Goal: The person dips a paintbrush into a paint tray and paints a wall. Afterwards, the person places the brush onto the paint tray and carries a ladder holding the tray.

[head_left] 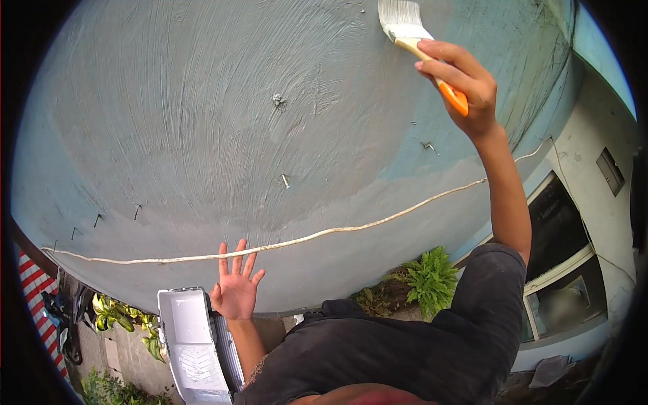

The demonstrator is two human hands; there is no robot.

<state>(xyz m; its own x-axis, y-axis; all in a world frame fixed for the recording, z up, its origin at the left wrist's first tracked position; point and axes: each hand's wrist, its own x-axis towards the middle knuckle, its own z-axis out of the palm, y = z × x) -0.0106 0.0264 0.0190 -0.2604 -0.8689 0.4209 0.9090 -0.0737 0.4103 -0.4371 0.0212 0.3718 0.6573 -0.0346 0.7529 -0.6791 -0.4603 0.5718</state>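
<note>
My right hand [466, 84] is raised high and grips the orange handle of a wide paintbrush [405, 27]. Its pale bristles press on the grey-blue plastered wall [202, 121] near the top. My left hand [235, 290] is open with fingers spread, flat against the wall just below a thin white cable [337, 231] that runs across it. A white paint tray [189, 344] stands right beside my left hand, on its left.
Several nails [278, 100] stick out of the wall. Green plants [425, 277] grow at the wall's foot, and more plants [115, 317] are at lower left. A dark window [560, 270] in a pale wall is at right. A red-striped sheet [34, 283] hangs at far left.
</note>
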